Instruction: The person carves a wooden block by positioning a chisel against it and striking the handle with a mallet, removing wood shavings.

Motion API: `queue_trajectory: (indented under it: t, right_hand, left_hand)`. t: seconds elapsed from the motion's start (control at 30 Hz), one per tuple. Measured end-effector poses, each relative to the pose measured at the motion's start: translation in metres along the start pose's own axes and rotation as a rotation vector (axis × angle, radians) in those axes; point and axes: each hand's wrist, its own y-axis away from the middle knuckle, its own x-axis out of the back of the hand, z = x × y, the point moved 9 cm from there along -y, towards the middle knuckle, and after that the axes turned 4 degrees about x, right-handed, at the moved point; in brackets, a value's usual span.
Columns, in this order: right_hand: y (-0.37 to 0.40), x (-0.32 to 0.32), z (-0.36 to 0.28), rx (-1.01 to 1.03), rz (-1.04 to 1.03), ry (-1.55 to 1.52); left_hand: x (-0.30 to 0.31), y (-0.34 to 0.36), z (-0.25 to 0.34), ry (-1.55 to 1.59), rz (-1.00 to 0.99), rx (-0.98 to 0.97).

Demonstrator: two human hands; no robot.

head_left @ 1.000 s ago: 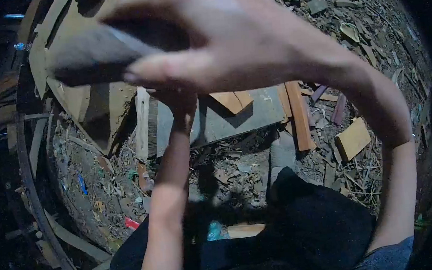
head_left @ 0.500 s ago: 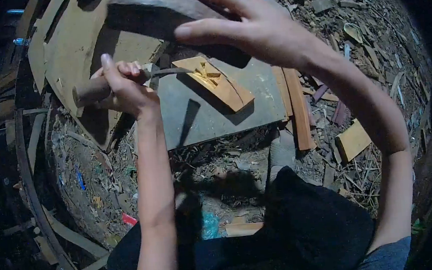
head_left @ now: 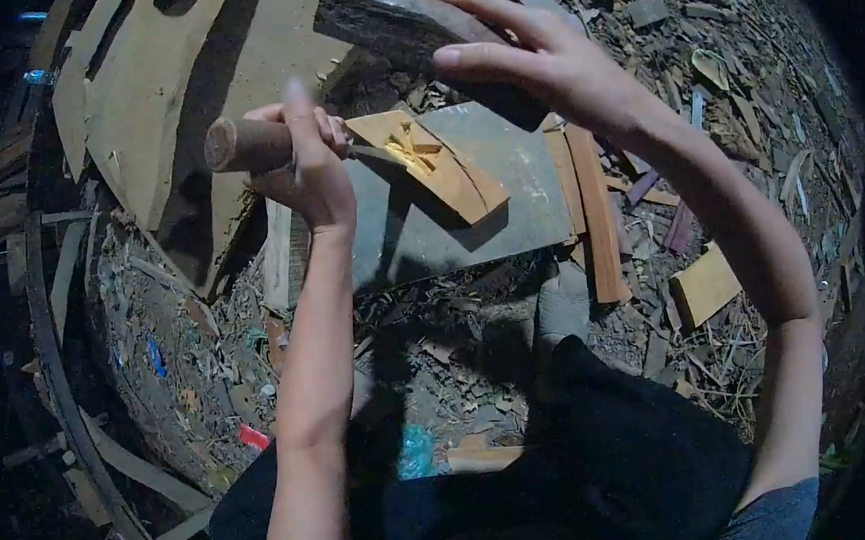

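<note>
My left hand (head_left: 310, 168) is closed round a wooden-handled chisel (head_left: 248, 144); its metal blade points right onto a carved pale wood block (head_left: 435, 164). The block lies tilted on a grey slab (head_left: 494, 211). My right hand (head_left: 538, 57) is raised above the block and grips a dark, rough wooden mallet (head_left: 390, 27) that slants up to the left. The mallet's lower end is hidden behind my right hand.
Large plywood offcuts (head_left: 153, 79) lie at the upper left. Reddish wood strips (head_left: 594, 214) and a small pale block (head_left: 706, 284) lie to the right of the slab. Chips and scraps litter the ground (head_left: 438, 355). My dark-trousered legs (head_left: 605, 449) fill the lower frame.
The left hand with the chisel has shifted right and up, closer to the carved block. The right hand with the mallet has moved right and farther from the camera.
</note>
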Motion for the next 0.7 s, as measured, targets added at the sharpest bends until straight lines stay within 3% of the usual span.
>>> queue_trajectory:
  t: [0.47,0.57,0.63,0.7]
  right_hand:
    - [-0.002,-0.009,-0.006,-0.022,-0.031,-0.007]
    - [-0.006,0.0,-0.037,0.115,0.041,0.027]
    - [-0.004,-0.01,-0.069,0.086,-0.321,-0.301]
    - [0.005,-0.018,-0.087,0.153,-0.219,-0.13]
  left_hand:
    - [-0.001,-0.002,-0.002,-0.075,0.005,0.027]
    - [0.006,-0.003,-0.002,-0.17,0.052,-0.013]
    - [0.003,-0.004,-0.006,-0.031,-0.022,-0.019]
    - [0.003,-0.005,-0.009,0.016,-0.031,-0.019]
